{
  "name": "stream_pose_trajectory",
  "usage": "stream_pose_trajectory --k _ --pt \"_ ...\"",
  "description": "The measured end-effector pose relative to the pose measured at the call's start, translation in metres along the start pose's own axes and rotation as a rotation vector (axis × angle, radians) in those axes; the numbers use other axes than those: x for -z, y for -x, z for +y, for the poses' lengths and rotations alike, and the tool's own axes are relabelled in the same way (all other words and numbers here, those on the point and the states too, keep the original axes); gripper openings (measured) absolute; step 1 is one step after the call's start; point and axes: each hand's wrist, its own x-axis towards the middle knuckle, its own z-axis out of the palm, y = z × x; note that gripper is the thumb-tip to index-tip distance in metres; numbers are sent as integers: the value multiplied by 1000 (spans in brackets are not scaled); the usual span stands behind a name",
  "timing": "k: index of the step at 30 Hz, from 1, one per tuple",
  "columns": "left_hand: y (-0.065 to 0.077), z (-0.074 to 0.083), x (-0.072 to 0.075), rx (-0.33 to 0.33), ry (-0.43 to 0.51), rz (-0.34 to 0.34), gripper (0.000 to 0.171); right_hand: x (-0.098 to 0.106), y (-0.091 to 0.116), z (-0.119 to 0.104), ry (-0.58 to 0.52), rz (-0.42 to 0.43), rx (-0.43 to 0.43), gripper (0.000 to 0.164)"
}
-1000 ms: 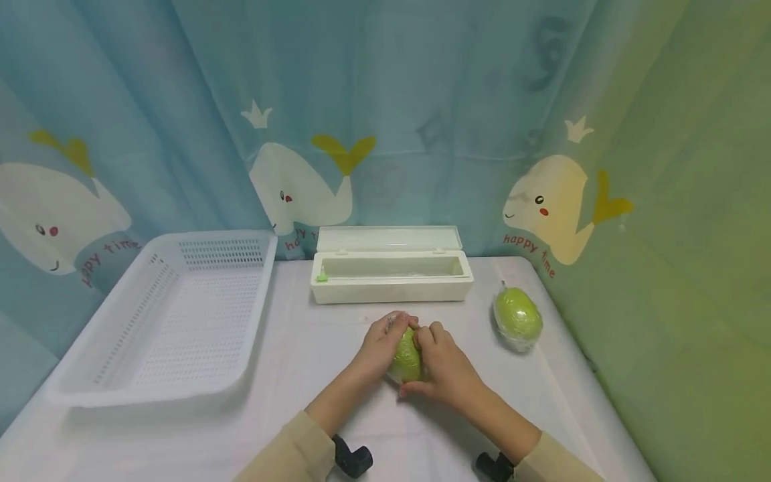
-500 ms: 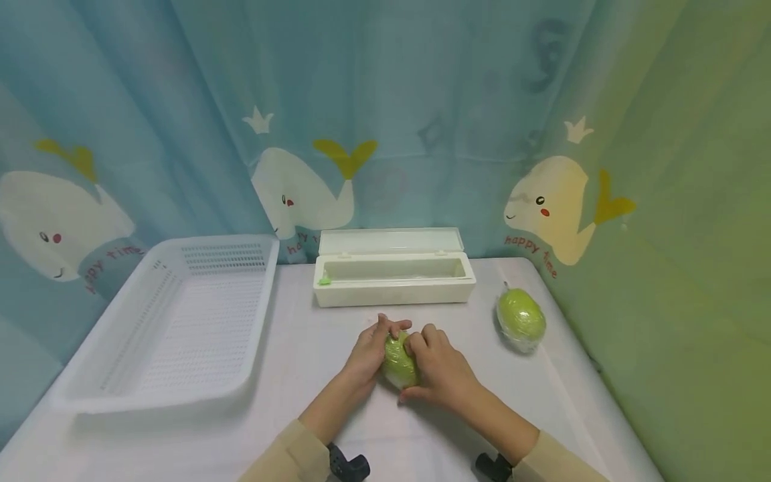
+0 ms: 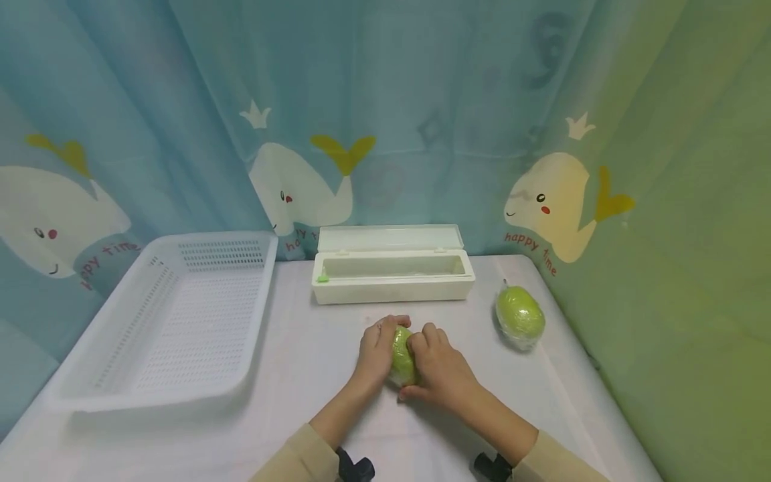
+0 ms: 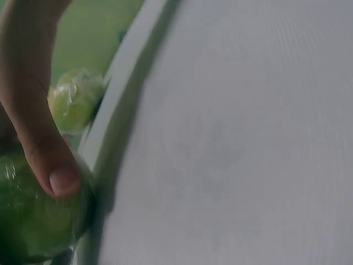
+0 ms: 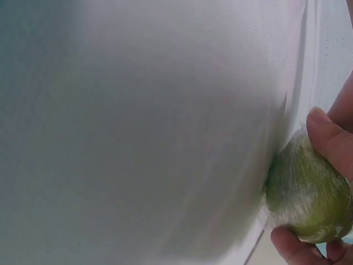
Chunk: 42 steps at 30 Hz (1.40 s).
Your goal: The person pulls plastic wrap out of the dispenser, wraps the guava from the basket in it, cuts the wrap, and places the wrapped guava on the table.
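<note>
Just in front of the box, both hands hold a green pear-like fruit (image 3: 402, 358) wrapped in clear plastic film. My left hand (image 3: 376, 351) lies along its left side, with fingers reaching over the far end. From the right, my right hand (image 3: 444, 368) grips it, thumb on the near side and fingers bent on top. The left wrist view has a thumb (image 4: 58, 171) pressing the wrapped fruit. In the right wrist view, fingertips and a thumb sit on opposite sides of the filmed fruit (image 5: 309, 193). Much of its left side is hidden in the head view.
A white cling-film dispenser (image 3: 391, 291), lid raised, with a green slider, stands at the back. To the right lies a second film-wrapped green fruit (image 3: 520, 314) with a stem. A white perforated basket (image 3: 255, 321) takes up the left. Curtains (image 3: 409, 120) close off the back and right.
The left hand's fingers, raised and spread half a second ago, have come down over the fruit's far left side. The right hand keeps its grip, almost in place.
</note>
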Motion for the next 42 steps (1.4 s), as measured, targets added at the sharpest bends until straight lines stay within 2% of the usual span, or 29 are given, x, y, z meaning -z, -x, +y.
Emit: stream_pose_trajectory --k 4,10,18,22,27,30,33,38,42 --pt "-1 1 3 -28 -85 -6 55 -1 -1 -1 18 -12 12 77" --pt "-2 3 5 -49 -130 10 50 -3 -1 -3 20 -6 6 77" --pt "-3 1 5 -17 -111 51 46 -7 -2 -8 54 36 0 78" --pt "-3 0 6 8 -95 81 46 -10 -4 -13 87 77 -16 73" --pt "-4 -3 10 71 -33 73 46 -15 -7 -23 186 119 -31 69" --pt "-5 -5 14 153 57 65 42 -17 -10 -30 244 138 -34 71" --pt "-5 -8 16 225 131 87 39 -18 -13 -34 273 152 -46 76" --pt "-7 -11 16 281 160 84 42 -16 -14 -33 236 115 -110 80" --pt "-8 -14 17 299 134 74 63 -10 -17 -25 107 44 -139 80"
